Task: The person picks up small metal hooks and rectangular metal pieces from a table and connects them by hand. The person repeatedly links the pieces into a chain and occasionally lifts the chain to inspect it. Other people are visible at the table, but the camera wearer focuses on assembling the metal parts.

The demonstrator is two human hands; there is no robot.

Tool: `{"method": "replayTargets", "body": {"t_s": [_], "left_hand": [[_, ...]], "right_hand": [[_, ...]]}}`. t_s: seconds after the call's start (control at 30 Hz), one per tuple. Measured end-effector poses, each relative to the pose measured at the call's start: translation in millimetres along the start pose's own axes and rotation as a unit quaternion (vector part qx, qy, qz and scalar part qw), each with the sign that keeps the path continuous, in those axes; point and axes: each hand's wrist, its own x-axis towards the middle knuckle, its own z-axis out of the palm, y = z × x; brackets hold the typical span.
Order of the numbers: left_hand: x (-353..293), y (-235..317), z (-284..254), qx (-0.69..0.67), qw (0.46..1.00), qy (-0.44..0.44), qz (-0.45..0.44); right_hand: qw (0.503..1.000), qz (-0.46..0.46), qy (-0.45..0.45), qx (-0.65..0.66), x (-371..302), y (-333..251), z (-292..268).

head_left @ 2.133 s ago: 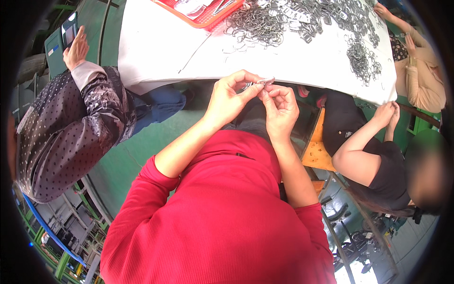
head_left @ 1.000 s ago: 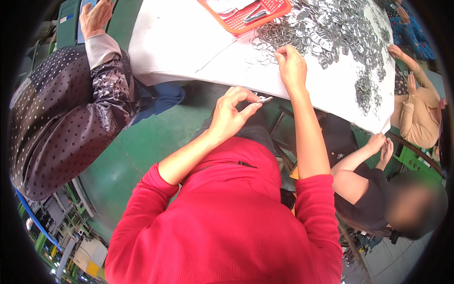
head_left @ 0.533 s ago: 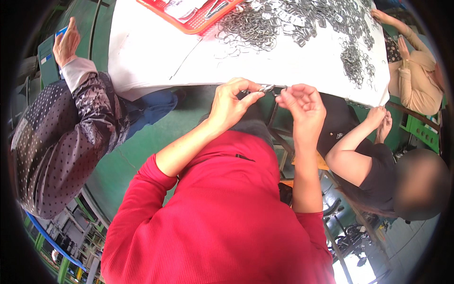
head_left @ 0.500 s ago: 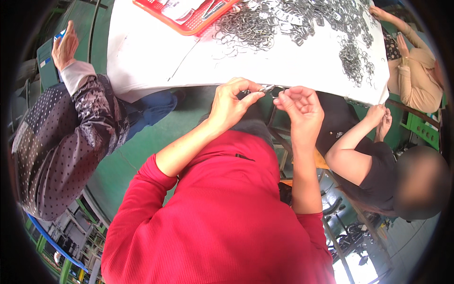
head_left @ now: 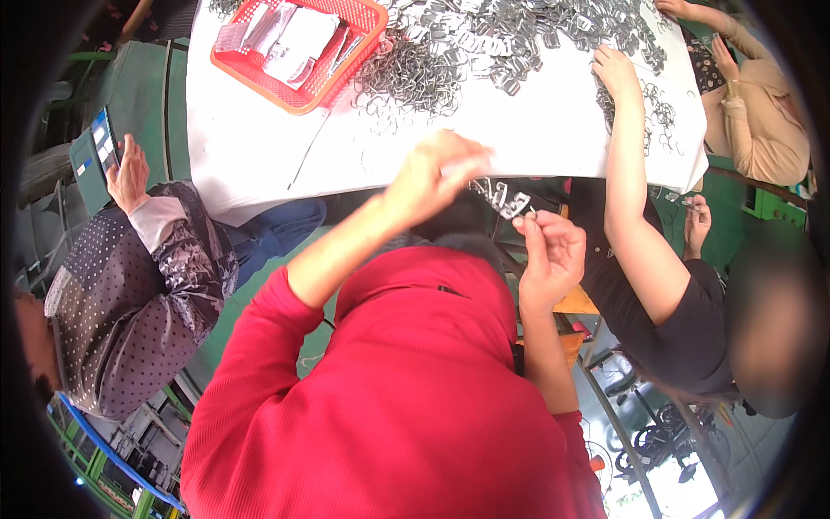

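While the right hand (head_left: 553, 255) pinches one end of a short cluster of silvery metal clips (head_left: 510, 201) between thumb and forefinger, the left hand (head_left: 437, 173) is blurred beside the other end, its fingers stretched toward the right; whether it grips the clips or is free of them cannot be told. The clips are between the two hands, on the person's side of the near edge of the bench (head_left: 519, 143), which wears a white cover (head_left: 251, 164). Red sleeves (head_left: 251, 355) leave both forearms (head_left: 341, 246) bare. On the bench, beyond the left hand, lies a loose heap of dark wire loops (head_left: 406, 78), running into a wider spread of flat metal buckles (head_left: 493, 39) farther back and to the right. Just left of the loops sits a red perforated basket (head_left: 296, 108) carrying pale packets (head_left: 298, 43) and some slim items (head_left: 344, 54) along its right side. Near the basket's front corner, a thin dark rod (head_left: 307, 151) lies slantwise on the white cover. To the right, a co-worker in black (head_left: 700, 320) stretches one bare arm (head_left: 629, 173) across the bench, fingers at the edge of a smaller pile of wire loops (head_left: 661, 121). To the left, another person in polka-dot clothing (head_left: 130, 311) is at a phone-like device (head_left: 105, 138). An orange-yellow seat (head_left: 575, 303) shows below the right hand.
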Motion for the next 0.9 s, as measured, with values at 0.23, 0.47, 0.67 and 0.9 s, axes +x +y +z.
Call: {"method": "replayTargets", "body": {"t_s": [0.23,0.47,0.67,0.9], "left_hand": [[118.5,-95.8,-7.1,0.447,0.894,0.038,0.011],[140.4,-112.6,0.7,0.541,0.834,-0.098,-0.044],[127.7,-101.6,8.2,0.560,0.823,-0.092,0.029],[120.9,-83.3,6.3,0.550,0.816,-0.178,-0.012]], "right_hand": [[0.999,-0.007,-0.034,-0.008,0.2,4.9,-18.2],[0.997,-0.018,-0.070,-0.001,-3.9,7.9,-21.2],[0.997,-0.007,-0.075,-0.001,-15.9,21.4,-17.9],[0.997,-0.008,-0.081,-0.007,-30.5,30.1,0.9]]}}
